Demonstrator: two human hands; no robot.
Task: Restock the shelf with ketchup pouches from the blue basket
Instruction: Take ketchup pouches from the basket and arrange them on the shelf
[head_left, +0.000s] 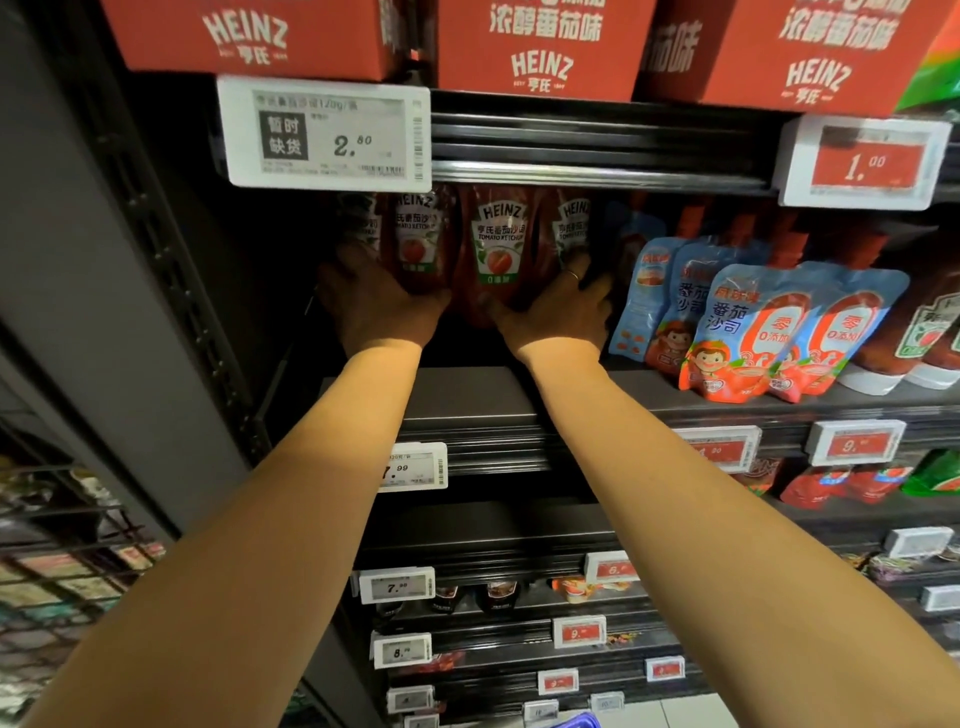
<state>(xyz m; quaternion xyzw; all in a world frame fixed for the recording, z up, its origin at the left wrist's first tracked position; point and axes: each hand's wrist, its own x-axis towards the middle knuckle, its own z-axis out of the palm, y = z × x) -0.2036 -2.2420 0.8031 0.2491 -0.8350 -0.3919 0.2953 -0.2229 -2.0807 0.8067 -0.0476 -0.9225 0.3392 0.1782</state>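
Reaching deep into the dark shelf (467, 395), I bracketed the row of red Heinz ketchup pouches (498, 249) between my left hand (382, 306) and right hand (558, 312), fingers curled around the outer pouches, probably squaring them upright together.

Red Heinz cartons (540, 47) on top; blue pouches (748, 332) right; white price tag (324, 132).
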